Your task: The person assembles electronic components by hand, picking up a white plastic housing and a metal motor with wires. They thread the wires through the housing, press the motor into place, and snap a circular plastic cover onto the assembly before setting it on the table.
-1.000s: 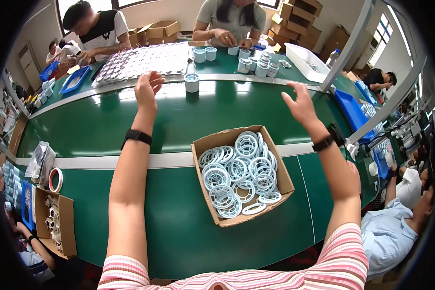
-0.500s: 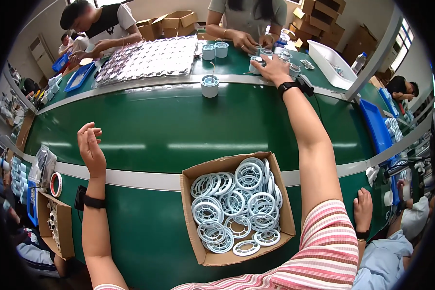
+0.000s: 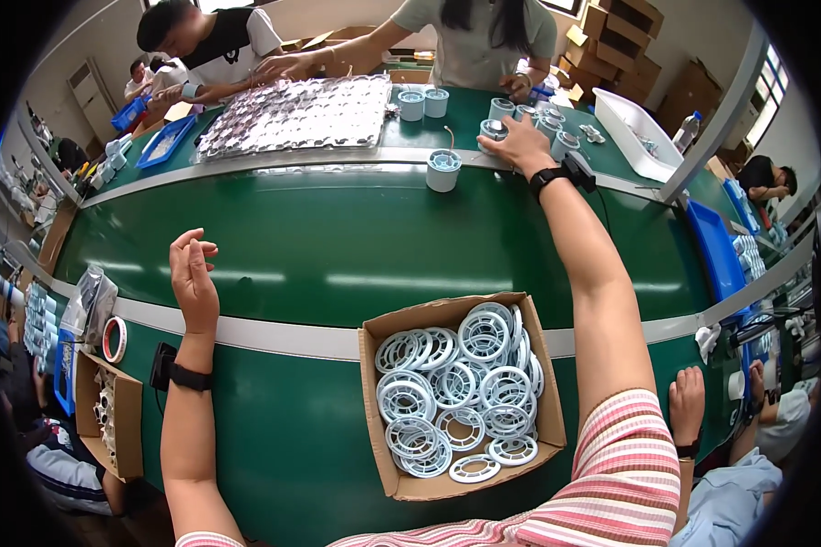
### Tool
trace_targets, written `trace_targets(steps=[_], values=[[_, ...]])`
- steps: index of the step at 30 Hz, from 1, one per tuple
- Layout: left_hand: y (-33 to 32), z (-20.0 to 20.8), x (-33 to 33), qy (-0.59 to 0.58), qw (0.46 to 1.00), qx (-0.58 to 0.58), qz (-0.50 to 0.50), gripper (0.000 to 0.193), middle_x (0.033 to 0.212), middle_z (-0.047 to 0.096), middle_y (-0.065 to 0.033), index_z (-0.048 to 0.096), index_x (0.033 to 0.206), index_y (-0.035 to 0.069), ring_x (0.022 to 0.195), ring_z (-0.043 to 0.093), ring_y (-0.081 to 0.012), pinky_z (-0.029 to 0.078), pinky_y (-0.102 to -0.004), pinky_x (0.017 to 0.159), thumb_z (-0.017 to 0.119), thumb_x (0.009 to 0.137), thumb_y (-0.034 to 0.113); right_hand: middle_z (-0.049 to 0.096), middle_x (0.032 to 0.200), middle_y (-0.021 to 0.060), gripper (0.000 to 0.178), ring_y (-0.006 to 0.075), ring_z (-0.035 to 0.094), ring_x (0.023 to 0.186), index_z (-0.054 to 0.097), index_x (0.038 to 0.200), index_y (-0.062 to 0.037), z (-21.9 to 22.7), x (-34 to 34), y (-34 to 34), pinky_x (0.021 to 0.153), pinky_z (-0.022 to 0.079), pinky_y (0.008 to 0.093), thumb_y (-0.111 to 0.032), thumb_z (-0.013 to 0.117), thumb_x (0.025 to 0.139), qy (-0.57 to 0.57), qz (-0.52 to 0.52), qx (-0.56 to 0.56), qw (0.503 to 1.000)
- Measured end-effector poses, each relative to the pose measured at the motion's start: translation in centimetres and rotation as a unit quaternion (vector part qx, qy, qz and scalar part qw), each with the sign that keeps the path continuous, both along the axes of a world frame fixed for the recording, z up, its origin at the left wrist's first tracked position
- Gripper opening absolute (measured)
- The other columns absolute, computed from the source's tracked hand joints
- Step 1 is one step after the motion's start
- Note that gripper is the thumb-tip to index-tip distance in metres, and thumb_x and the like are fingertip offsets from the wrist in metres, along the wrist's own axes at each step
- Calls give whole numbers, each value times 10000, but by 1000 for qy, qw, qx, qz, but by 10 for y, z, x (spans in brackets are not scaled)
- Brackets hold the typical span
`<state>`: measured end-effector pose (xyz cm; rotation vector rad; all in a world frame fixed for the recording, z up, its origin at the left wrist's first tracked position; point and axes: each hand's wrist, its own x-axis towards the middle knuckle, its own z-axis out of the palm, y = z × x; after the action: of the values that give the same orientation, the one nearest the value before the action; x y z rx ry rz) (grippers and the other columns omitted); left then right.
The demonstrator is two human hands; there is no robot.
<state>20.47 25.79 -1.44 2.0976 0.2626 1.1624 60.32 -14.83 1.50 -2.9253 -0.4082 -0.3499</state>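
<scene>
My right hand (image 3: 526,146) reaches across the green conveyor belt to the far bench. Its thumb and fingers close round a light-blue cylindrical housing (image 3: 493,130) at the front of a small group. More such housings (image 3: 565,144) stand just beside that hand. A single light-blue housing (image 3: 442,171) with a wire sticking up stands upright on the far part of the belt. My left hand (image 3: 194,283) hovers over the belt's left side, fingers loosely bent and apart, holding nothing. Between my arms, a cardboard box (image 3: 371,401) holds many light-blue slotted rings (image 3: 455,385).
Across the belt, a person reaches over a tray of small parts (image 3: 292,118); another person works beside it. A white bin (image 3: 625,137) stands at far right. Metal rails (image 3: 274,341) border the belt. A tape roll (image 3: 114,339) and small carton (image 3: 119,419) lie left.
The lone housing has shifted right along the belt. My right hand has moved from over the group to grasp one housing. The person opposite has stretched an arm left across the parts tray.
</scene>
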Motion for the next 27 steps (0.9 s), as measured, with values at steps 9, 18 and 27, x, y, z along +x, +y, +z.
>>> trace_targets(steps=[9,18,27], values=[[-11,0,18,-20,998,-49,-45,374,1208,607,-49,676,1030,1,941,634,-120,487,-247,730,459,1111,294,583,1263,185,696,356,630,1163,683,1245,-95,81,-66,-31,963,535,431,-636,739,810,-203,86,127,967],[51,-8,10,-57,994,93,28,341,1189,609,-41,675,1123,18,941,638,-116,502,-252,732,476,1108,294,543,1178,177,634,420,664,920,701,1141,-116,80,-354,153,665,597,456,-528,851,682,-21,642,57,764],[60,-21,13,-40,995,-73,59,366,1140,621,-36,654,1236,40,924,663,-116,519,-237,715,480,1108,336,468,1414,190,791,466,553,1184,650,1277,-101,17,-384,163,883,547,516,-612,841,705,37,699,43,713]])
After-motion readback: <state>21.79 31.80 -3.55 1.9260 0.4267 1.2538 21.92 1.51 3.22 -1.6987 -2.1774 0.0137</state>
